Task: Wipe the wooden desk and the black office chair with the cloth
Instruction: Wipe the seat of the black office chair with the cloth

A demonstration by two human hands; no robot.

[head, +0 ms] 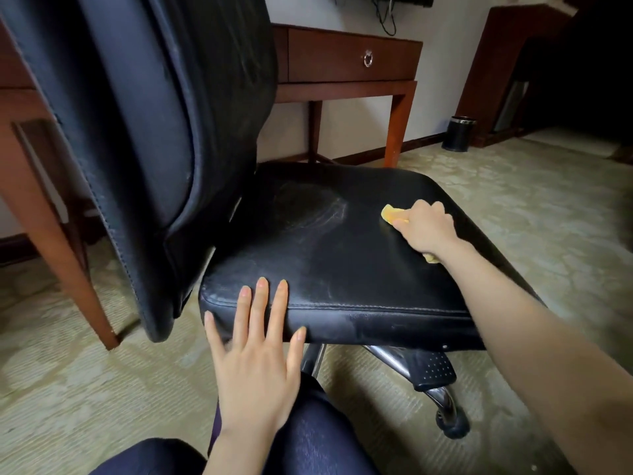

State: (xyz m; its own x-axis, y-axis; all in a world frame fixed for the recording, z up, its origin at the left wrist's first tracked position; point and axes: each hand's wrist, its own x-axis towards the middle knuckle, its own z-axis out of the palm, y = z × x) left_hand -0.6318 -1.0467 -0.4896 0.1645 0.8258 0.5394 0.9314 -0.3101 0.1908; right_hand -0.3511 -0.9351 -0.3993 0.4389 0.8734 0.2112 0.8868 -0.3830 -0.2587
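A black bin [458, 133] with a metal rim stands on the patterned carpet [513, 207], well beyond the fingers [428, 209] of the right hand [426, 228] and to their right. A dark wooden cabinet [507, 63] rises just right of it. Black cables [387, 18] hang down the wall [442, 80], far beyond the fingers.

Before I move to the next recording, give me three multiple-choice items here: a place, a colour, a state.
1. Where is the cloth? A on the wooden desk; B on the office chair's seat; C on the carpet.
2. What colour is the cloth? A blue; B white; C yellow.
3. How is the left hand? A open, fingers straight on the seat's near edge; B gripping the backrest; C holding the cloth.
Answers: 1 B, the right hand grips it on the black seat. 2 C, yellow shows beside the right hand. 3 A, it lies flat and holds nothing.
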